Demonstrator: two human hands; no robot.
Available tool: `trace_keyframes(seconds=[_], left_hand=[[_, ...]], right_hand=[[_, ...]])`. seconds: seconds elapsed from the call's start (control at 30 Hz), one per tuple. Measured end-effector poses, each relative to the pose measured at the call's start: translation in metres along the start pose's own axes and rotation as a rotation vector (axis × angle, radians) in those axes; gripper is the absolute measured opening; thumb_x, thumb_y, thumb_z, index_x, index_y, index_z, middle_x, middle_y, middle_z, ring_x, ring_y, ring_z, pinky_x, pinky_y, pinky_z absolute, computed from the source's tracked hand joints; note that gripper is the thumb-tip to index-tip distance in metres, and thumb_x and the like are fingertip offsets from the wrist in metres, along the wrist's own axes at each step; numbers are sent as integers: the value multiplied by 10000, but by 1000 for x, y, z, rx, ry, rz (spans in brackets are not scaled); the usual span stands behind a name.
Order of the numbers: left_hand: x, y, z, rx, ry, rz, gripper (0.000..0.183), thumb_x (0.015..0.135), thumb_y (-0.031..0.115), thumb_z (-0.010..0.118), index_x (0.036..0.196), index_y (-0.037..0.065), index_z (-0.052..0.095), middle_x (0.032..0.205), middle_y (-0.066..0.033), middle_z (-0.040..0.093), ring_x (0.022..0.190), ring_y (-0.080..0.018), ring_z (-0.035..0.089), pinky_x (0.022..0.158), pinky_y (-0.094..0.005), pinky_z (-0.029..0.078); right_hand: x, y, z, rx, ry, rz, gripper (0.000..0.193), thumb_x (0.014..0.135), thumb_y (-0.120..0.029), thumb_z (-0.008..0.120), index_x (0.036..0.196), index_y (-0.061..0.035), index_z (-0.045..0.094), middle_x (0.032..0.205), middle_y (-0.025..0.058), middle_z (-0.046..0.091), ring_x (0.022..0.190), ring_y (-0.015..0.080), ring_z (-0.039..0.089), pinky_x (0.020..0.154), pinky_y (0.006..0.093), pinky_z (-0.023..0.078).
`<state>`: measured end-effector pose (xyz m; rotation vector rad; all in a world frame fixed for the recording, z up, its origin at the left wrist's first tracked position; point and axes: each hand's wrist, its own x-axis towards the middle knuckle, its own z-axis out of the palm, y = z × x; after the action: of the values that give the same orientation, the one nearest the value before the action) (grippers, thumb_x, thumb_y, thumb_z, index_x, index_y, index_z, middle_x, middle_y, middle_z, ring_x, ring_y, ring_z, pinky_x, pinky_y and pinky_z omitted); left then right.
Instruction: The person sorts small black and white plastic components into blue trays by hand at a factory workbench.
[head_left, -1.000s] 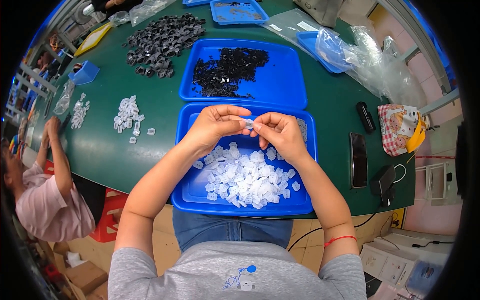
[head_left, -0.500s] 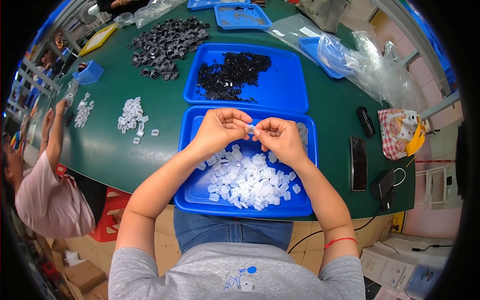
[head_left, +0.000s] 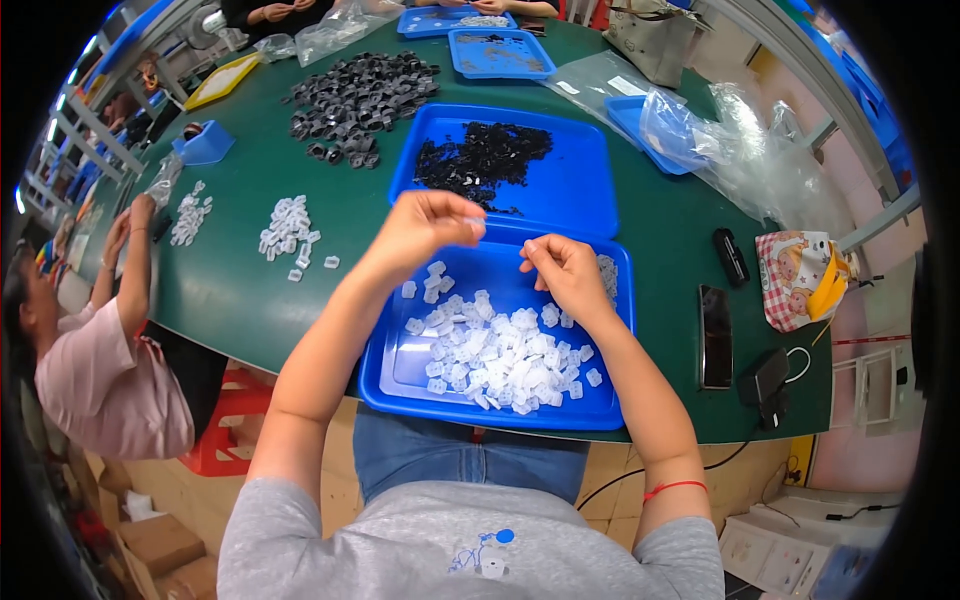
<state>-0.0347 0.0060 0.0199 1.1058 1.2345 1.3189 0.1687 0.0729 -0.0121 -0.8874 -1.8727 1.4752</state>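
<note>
My left hand (head_left: 428, 232) is raised over the line where two blue trays meet, its fingertips closed on a small translucent plastic piece (head_left: 477, 224), slightly blurred. To its right, my right hand (head_left: 562, 272) has thumb and forefinger pinched together above the near tray; whatever is between them is hidden. Below both hands, a heap of white translucent plastic pieces (head_left: 515, 355) lies in the near blue tray (head_left: 400, 398). More small pieces (head_left: 607, 275) lie along that tray's right side, partly behind my right hand. The far blue tray (head_left: 585, 180) holds a pile of small black parts (head_left: 485, 160).
Dark grey parts (head_left: 365, 95) are heaped at the far left, with white pieces (head_left: 287, 228) nearer. Plastic bags (head_left: 745, 150) lie far right. A phone (head_left: 715, 335), black case (head_left: 730, 257) and patterned pouch (head_left: 795, 275) are at right. A person (head_left: 110, 370) sits at left.
My hands have come apart: the left moved up and left with the small piece, while the right stayed nearly in place. The view has shifted slightly.
</note>
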Motion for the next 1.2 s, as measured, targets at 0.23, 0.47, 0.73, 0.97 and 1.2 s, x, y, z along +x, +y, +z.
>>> trace_keyframes(seconds=[0.23, 0.47, 0.73, 0.97, 1.2], left_hand=[[-11, 26, -78, 432, 277, 114, 206, 711, 64, 664, 892, -27, 628, 769, -74, 639, 675, -125, 596, 642, -242, 475], [-56, -29, -168, 1183, 525, -67, 73, 688, 42, 608, 730, -3, 647, 651, -128, 625, 617, -237, 615, 612, -322, 480], [-50, -21, -83, 1236, 381, 414, 236, 656, 52, 642, 887, 28, 597, 897, -162, 565, 889, -318, 522, 790, -383, 420], [-39, -24, -14, 1202, -164, 368, 206, 628, 86, 675, 827, 44, 644, 802, -119, 579, 843, -292, 547, 757, -357, 451], [-30, -22, -9, 1167, -181, 307, 131, 615, 51, 667, 727, 22, 606, 737, -125, 612, 778, -287, 583, 696, -362, 468]], right_hand=[[-4, 0, 8, -456, -64, -202, 156, 781, -172, 600, 820, -21, 620, 679, 50, 617, 576, 113, 554, 545, 244, 444], [-5, -8, 18, -631, -273, -340, 179, 733, -163, 608, 876, -55, 606, 776, 92, 622, 791, 258, 576, 700, 370, 455], [9, -5, -1, -695, -64, -288, 126, 745, -136, 567, 802, -38, 623, 795, 123, 623, 790, 287, 582, 709, 387, 458], [41, -8, -2, -787, 129, -362, 113, 737, -118, 557, 780, -48, 635, 787, 124, 625, 769, 289, 588, 677, 381, 467], [97, 2, -9, -912, 7, -111, 69, 681, -155, 646, 697, -90, 660, 746, 123, 637, 738, 297, 609, 638, 393, 477]])
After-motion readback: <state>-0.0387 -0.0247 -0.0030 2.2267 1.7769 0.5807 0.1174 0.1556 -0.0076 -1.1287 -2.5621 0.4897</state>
